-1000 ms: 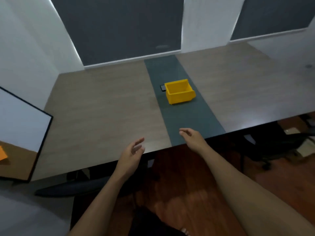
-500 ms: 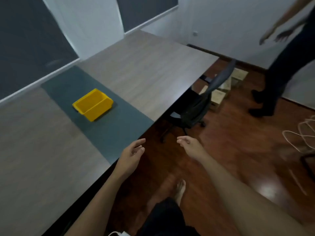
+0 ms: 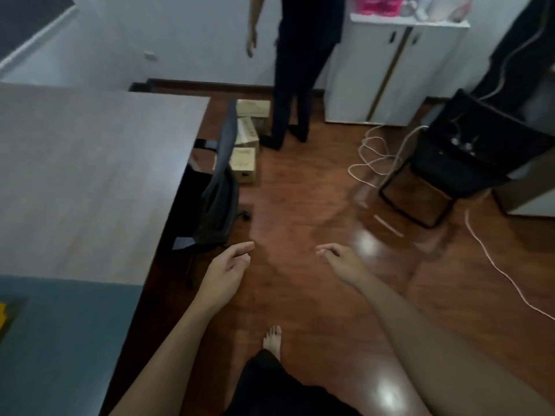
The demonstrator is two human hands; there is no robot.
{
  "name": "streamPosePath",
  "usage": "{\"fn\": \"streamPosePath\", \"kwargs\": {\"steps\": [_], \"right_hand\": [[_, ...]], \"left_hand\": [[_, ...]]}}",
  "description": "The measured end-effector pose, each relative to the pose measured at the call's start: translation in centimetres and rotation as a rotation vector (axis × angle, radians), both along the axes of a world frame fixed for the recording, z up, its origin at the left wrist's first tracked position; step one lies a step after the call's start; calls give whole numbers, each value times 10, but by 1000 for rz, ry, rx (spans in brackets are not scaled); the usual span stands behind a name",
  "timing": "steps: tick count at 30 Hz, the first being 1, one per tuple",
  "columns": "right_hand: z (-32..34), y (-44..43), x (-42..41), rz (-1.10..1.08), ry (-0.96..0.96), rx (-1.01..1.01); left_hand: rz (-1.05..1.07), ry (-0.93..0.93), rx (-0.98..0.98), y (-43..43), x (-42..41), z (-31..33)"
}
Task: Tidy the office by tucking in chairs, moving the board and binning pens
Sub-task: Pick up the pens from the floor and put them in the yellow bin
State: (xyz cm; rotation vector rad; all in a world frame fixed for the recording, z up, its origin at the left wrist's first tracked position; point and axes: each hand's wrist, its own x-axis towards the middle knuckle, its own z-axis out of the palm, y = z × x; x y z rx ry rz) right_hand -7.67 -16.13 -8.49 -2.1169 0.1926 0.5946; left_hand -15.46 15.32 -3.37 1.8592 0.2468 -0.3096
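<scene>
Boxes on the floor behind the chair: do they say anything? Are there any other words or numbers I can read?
Cardboard boxes: faint print, too blurred to read.
Pink packs on the white cabinet: too blurred to read.
Nothing else shows readable text.

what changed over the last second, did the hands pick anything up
No. The view swung right: the yellow bin slid to the picture's left edge, and the office chair beside the table, the wooden floor and another person by the white cabinet came into view. The left hand and right hand stayed out in front, loosely open and empty.
</scene>
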Motion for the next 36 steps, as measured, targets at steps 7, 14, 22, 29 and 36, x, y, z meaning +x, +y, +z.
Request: {"fn": "streamPosePath", "kwargs": {"steps": [7, 14, 22, 29, 36], "right_hand": [[-30, -107, -33, -399, 64, 26], [-30, -180, -112, -813, 95, 67], [-36, -261, -173, -1123, 112, 151], [-49, -349, -191, -1147, 100, 211], [-60, -440, -192, -1053, 113, 205]], "left_hand": [[-346, 53, 31, -77, 88, -22], [-677, 51, 65, -184, 145, -25], [-875, 33, 19, -322, 149, -15], [-889, 53, 44, -418, 126, -20], [-826, 106, 53, -492, 98, -17]]}}
